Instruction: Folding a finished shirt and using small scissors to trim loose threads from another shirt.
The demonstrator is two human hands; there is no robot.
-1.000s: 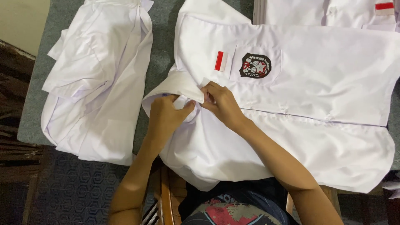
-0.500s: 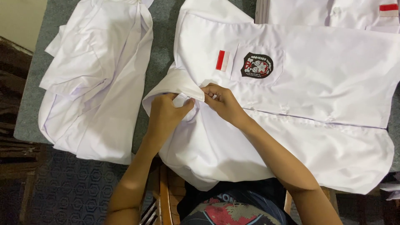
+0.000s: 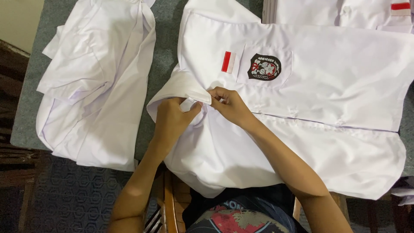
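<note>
Across the grey surface (image 3: pixel 166 56) lies a white shirt (image 3: pixel 327 99), spread flat with its front up and its collar end toward the person's left. Both hands meet at that collar (image 3: pixel 179 88). The left hand (image 3: pixel 172 118) has its grip closed on the folded collar edge, fingers curled over the cloth and the thumb tucked beneath. The right hand (image 3: pixel 230 105) sits just beside it, its grip pinched together on the same edge where the collar meets the button placket; the fingertips of the two hands nearly touch. Whether a button sits between them cannot be told, since the fingers hide that spot.

Just beyond the right hand, on the shirt's chest, a small red and white rectangle (image 3: pixel 228 62) is sewn next to a pocket bearing a dark shield-shaped badge (image 3: pixel 264 67). The shirt's lower hem hangs over the near edge of the surface toward the person's lap.

To the left, well apart from the hands, a pile of white garments (image 3: pixel 97 82) lies loosely folded, one side drooping past the surface's edge. At the far right corner another white shirt (image 3: pixel 345 13) shows, with a red strip (image 3: pixel 400 6) on it.

Below the surface a dark patterned floor (image 3: pixel 69 198) is visible, with wooden furniture (image 3: pixel 10 82) at the left edge and a pale wall (image 3: pixel 19 19) in the upper left corner.
</note>
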